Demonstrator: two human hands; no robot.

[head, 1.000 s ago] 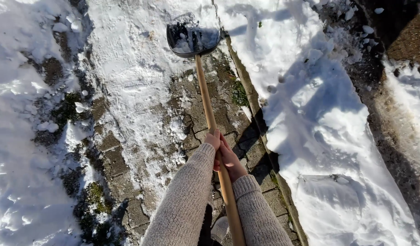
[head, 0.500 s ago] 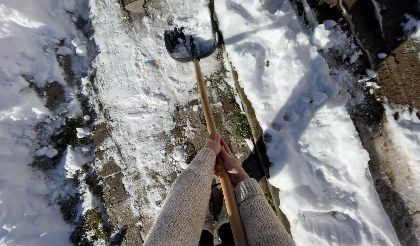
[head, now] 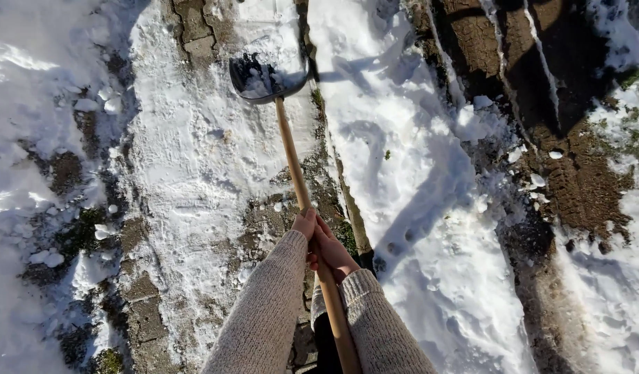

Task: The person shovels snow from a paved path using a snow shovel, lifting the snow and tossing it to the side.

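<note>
Snow (head: pixel 194 159) covers the stone path. Left hand (head: pixel 304 225) and right hand (head: pixel 330 253) both squeeze the wooden shovel (head: pixel 291 163), its black scoop up at twelve o'clock. Feet could slip on icy stones.

You have one shovel (head: pixel 267 77) in view. Two hands, the left hand (head: pixel 305 224) and the right hand (head: pixel 331 251), count on its one wooden handle (head: pixel 292 163).

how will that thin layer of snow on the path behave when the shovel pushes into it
The snow on the path looks thin and trodden, with paving stones showing through, so it may scrape off in crusty bits rather than slide freely. The shovel blade carries only a little, so each push is probably light. The blade may catch on the stone joints.
</note>
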